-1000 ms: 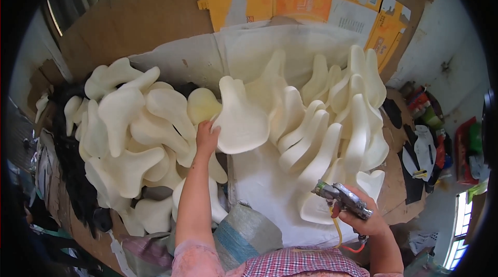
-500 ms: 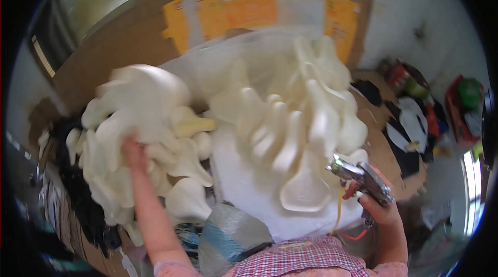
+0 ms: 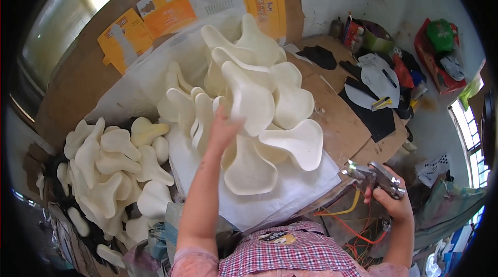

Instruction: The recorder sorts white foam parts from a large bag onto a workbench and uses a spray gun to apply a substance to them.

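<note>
Your right hand (image 3: 392, 198) is closed round one metal spray gun (image 3: 378, 177), near the table's front right corner. Your left hand (image 3: 224, 132) is at the heap of cream saddle-shaped pads (image 3: 255, 104) on white sheeting (image 3: 307, 184); blurred fingers, can't tell whether it grips. Second heap (image 3: 92, 157) to your left; overlap defeats a full count. Far right, one red open container (image 3: 438, 80): one green bundle, one pale plastic bundle inside. One olive-green tub (image 3: 383, 45), contents unclear. One yellow cutter (image 3: 381, 103). Four flattened orange cartons (image 3: 264, 7) behind.
</note>
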`<state>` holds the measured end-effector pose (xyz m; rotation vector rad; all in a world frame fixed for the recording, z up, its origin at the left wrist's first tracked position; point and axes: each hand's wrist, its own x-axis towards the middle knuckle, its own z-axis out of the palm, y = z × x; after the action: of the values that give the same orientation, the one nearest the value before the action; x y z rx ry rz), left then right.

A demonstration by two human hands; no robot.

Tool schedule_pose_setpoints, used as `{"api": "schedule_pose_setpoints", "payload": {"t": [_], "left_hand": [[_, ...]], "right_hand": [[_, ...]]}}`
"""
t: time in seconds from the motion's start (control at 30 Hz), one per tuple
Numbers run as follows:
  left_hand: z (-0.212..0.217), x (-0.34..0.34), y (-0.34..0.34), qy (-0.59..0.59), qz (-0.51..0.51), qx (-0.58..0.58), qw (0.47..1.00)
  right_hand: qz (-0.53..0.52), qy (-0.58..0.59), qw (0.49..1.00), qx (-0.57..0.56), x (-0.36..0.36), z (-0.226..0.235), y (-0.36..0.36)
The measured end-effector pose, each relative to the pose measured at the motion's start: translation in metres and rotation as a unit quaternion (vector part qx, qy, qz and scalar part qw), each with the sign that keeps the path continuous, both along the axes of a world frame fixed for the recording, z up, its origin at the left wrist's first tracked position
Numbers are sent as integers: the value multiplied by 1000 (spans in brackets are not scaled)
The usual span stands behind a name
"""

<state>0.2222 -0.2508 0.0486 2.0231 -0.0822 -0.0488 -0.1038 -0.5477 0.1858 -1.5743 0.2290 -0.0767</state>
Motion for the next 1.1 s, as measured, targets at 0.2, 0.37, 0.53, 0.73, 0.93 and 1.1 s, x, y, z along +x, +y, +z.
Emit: {"api": "schedule_pose_setpoints", "payload": {"t": [0.2,0.37,0.53,0.73,0.93,1.1], "left_hand": [[-23,6,-9,-52,8,-50,997],[72,-2,25,86,5,-381,920],[89,68,77,-100,64,-544,831],[-5,151,22,-96,-66,251,961],[13,148,-26,-46,-64,463,883],[41,147,-24,-135,-45,308,941]], "right_hand": [[-74,-162,979,94,9,4,-6],[-5,-139,990,4,10,1,-37],[5,-67,998,2,24,4,-28],[105,-45,980,-162,70,16,-6],[-12,-173,985,-17,80,33,8],[12,-95,994,-59,87,20,8]]}}
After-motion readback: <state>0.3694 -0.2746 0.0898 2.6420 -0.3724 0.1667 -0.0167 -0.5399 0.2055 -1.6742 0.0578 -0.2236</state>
